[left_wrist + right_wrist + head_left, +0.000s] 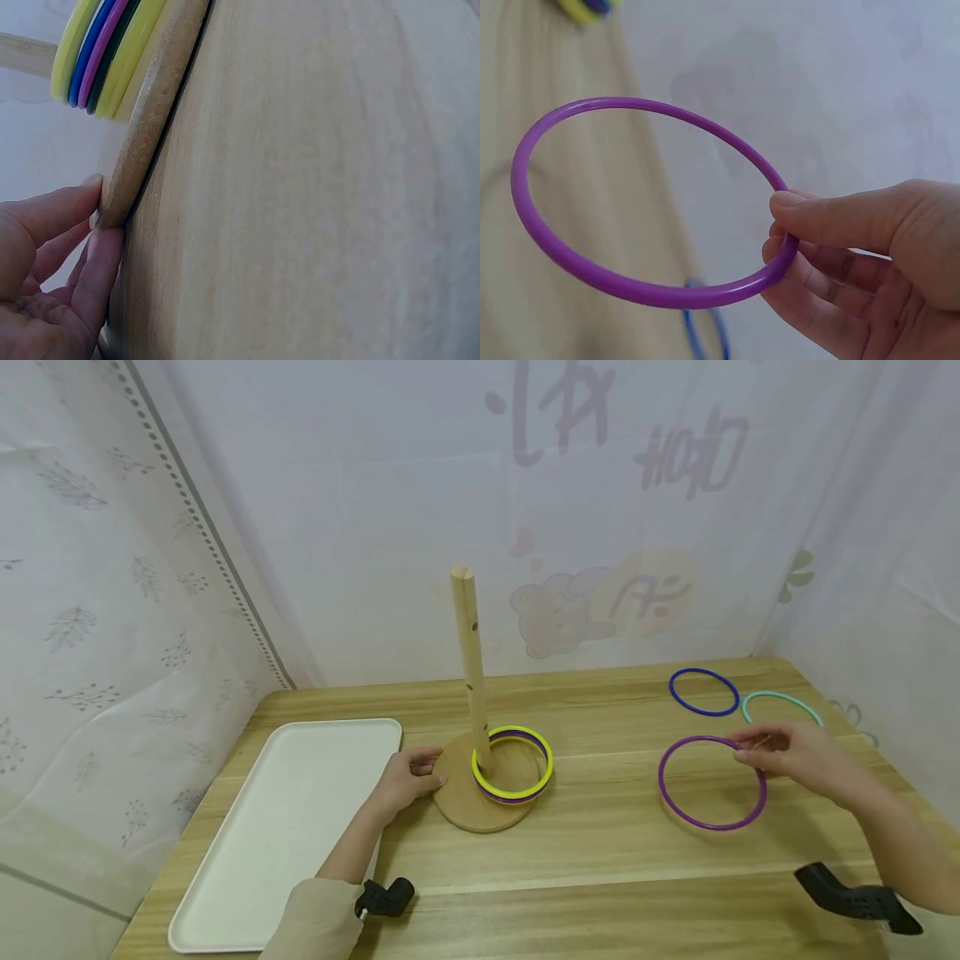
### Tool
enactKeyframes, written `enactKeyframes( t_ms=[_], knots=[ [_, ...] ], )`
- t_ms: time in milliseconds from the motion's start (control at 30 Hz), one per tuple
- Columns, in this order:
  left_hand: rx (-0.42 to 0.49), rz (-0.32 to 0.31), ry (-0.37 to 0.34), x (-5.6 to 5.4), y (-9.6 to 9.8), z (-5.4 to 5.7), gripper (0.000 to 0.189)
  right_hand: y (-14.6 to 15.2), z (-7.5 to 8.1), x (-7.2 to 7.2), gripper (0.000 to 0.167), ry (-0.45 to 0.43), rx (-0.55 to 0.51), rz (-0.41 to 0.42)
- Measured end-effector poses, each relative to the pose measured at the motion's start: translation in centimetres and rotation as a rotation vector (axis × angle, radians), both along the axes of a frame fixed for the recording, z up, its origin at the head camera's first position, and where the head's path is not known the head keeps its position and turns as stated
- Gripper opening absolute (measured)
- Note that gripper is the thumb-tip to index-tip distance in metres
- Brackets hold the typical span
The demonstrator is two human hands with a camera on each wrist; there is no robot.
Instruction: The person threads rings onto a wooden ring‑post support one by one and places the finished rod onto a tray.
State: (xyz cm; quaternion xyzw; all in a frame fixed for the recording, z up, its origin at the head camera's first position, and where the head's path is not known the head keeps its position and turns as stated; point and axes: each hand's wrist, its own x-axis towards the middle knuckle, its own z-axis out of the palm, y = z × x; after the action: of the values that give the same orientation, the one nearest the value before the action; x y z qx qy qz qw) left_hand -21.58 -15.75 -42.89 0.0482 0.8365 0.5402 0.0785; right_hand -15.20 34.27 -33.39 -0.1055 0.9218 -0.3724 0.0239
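Right of the white tray (322, 810) by the left edge of the table (600, 852), left hand (401, 785) pinches the round wooden base (480, 817) by its rim; slack hold, and a knock to the peg (468, 652) could shift it. Purple ring (716, 827), raised towards the right edge, pinched one-sided by right hand (798, 760); loose fingers could drop it, nudging the blue ring (703, 713) or mint ring (780, 694) near the far right corner.
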Motion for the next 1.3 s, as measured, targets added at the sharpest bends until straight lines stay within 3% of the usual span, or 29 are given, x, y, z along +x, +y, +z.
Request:
enactKeyframes(
  t_ms=[233,467,633,800,967,1133,1300],
  knots=[
    [0.021,0.004,0.000,0.1,0.0,0.1,0.047,-7.1,4.9,-2.6,0.025,0.085,-0.054,0.084],
    [0.013,0.010,-0.008,0.1,0.1,0.2,0.046,-13.1,10.4,-3.7,0.018,0.376,-0.080,0.195],
    [0.011,0.008,-0.004,0.0,0.1,0.0,0.045,-16.3,14.1,-4.2,0.019,0.482,-0.238,0.224],
    [0.023,0.014,-0.010,0.0,0.1,0.0,0.045,-19.2,16.7,-4.8,0.022,0.465,-0.430,0.175],
    [0.022,0.012,-0.009,0.0,0.0,0.1,0.046,-20.9,17.5,-5.9,0.024,0.418,-0.568,0.145],
    [0.038,0.007,-0.005,0.1,0.0,0.0,0.047,-21.3,16.4,-7.3,0.024,0.348,-0.688,0.148],
    [0.051,0.011,-0.017,0.0,0.0,0.0,0.048,-21.2,15.0,-8.3,0.026,0.289,-0.659,0.087]
  ],
)
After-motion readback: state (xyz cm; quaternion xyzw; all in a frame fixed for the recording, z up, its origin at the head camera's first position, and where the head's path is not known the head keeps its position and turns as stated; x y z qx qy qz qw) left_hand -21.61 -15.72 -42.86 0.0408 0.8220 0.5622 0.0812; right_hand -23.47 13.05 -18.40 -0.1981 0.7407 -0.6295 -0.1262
